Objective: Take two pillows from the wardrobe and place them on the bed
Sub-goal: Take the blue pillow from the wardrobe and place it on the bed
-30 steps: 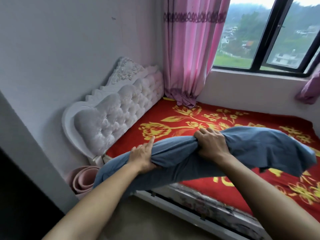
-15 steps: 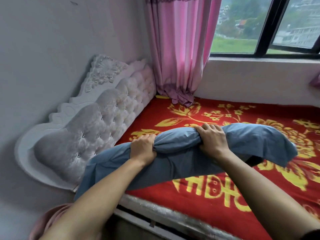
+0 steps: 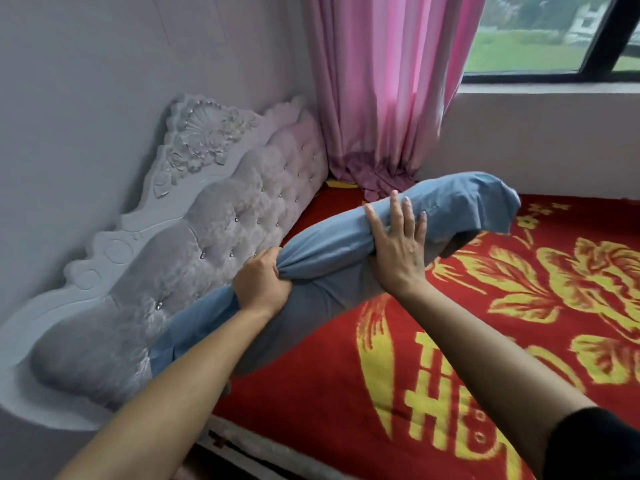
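The blue pillow [image 3: 329, 251] lies lengthwise along the headboard [image 3: 194, 237], left hand [image 3: 261, 284] fisted in its cover, right hand [image 3: 398, 244] pressing flat, fingers [image 3: 394, 209] spread.

Blue-grey pillow [image 3: 346, 244], plain, no print. Under it the bed [image 3: 450, 341] cover blazes red with big yellow flowers and yellow lettering. Headboard [image 3: 194, 244] is pale grey-white, button-tufted, carved floral crest. Curtain [image 3: 388, 81] is pink.
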`<state>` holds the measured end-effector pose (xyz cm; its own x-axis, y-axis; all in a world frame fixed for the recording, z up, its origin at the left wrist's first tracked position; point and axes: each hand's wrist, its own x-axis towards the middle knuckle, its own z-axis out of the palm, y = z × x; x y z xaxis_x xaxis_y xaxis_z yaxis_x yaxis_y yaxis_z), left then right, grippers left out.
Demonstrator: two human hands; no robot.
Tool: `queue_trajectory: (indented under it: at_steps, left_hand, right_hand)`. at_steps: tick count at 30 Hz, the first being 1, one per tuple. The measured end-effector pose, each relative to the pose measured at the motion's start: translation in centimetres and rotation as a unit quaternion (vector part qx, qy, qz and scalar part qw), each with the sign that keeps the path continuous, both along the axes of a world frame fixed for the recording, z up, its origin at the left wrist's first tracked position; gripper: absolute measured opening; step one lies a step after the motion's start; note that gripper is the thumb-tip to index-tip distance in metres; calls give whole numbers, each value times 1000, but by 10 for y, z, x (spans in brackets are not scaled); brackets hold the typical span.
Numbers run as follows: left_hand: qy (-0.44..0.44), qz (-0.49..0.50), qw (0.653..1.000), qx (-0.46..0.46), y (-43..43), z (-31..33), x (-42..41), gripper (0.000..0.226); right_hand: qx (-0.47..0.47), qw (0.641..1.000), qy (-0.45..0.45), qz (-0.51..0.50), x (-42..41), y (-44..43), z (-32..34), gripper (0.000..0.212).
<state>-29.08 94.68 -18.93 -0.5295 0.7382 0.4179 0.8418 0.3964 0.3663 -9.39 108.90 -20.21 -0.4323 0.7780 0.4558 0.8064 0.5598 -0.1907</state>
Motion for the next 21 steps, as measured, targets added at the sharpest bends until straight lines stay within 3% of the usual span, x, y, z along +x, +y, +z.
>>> queue_trajectory:
  at_steps: [3,6,9,11,15,21]
  left_hand:
    - [-70,6,998,7,32,-14,-35,36]
    - [-155,-13,988,-6,68,-33,-75,26]
    - [-245,-28,969,-1,102,-59,-113,30]
    - [-319,-38,947,-8,122,-75,-130,27]
    - [-529,-63,846,21,155,-94,-143,15]
    - [-743,-35,666,53,192,-123,-176,25]
  right_hand:
    - [-102,983,116,-99,-41,10,-30,91]
    - [-236,928,229,-178,-82,26,-63,94]
    - [-349,865,296,-205,-116,38,-102,93]
    - [-395,843,299,-209,-132,40,-127,89]
    - [-438,841,241,-206,-159,33,-164,77]
    - [-305,858,327,-254,-184,56,-187,70]
